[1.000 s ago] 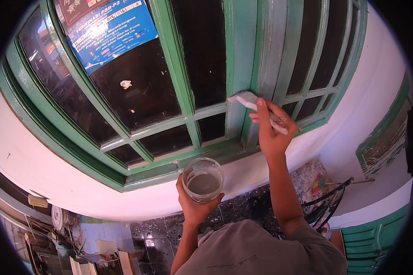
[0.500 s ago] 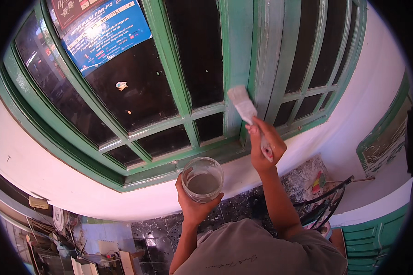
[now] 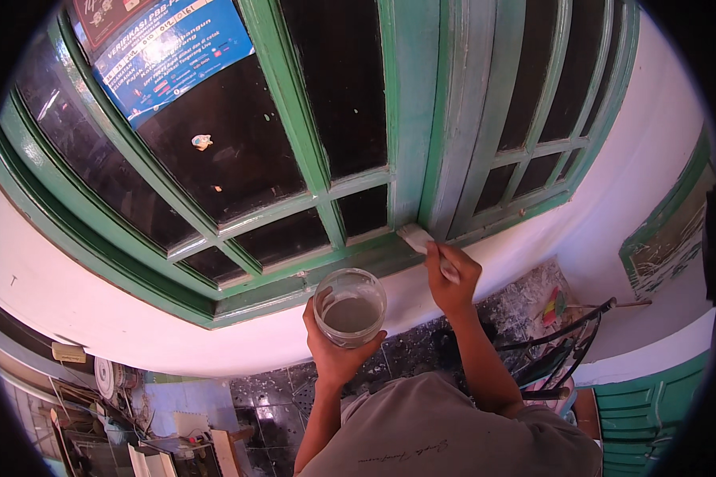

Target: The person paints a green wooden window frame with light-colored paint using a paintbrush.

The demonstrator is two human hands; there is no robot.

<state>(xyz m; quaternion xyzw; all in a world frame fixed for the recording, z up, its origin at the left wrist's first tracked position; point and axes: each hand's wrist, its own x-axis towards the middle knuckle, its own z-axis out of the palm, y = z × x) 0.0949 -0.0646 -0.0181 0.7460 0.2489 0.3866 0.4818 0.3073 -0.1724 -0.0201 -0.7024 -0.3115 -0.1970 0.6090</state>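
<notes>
My left hand (image 3: pixel 339 354) is wrapped round a clear round tub (image 3: pixel 350 308) with grey paint in it, held just below the window's lower edge. A paintbrush (image 3: pixel 426 242) with a whitish, paint-smeared handle is gripped in my right hand (image 3: pixel 456 278). Its bristles touch the bottom of the green window frame (image 3: pixel 410 199), at the corner by the upright post. Greyish paint covers parts of that post (image 3: pixel 457 159), while bars farther left look brighter green. Dark glass panes (image 3: pixel 223 151) fill the frame.
Blue and red stickers (image 3: pixel 179 60) are on the left pane. Below the window runs a white wall (image 3: pixel 135 318). A black metal-framed object (image 3: pixel 561 350) stands at the right, beside a green panelled surface (image 3: pixel 644 413). Boards and clutter (image 3: pixel 151 457) lie at lower left on dark tiles.
My right hand has brought the brush down along the post, from beside the panes to the frame's bottom edge. The left hand and tub have barely moved.
</notes>
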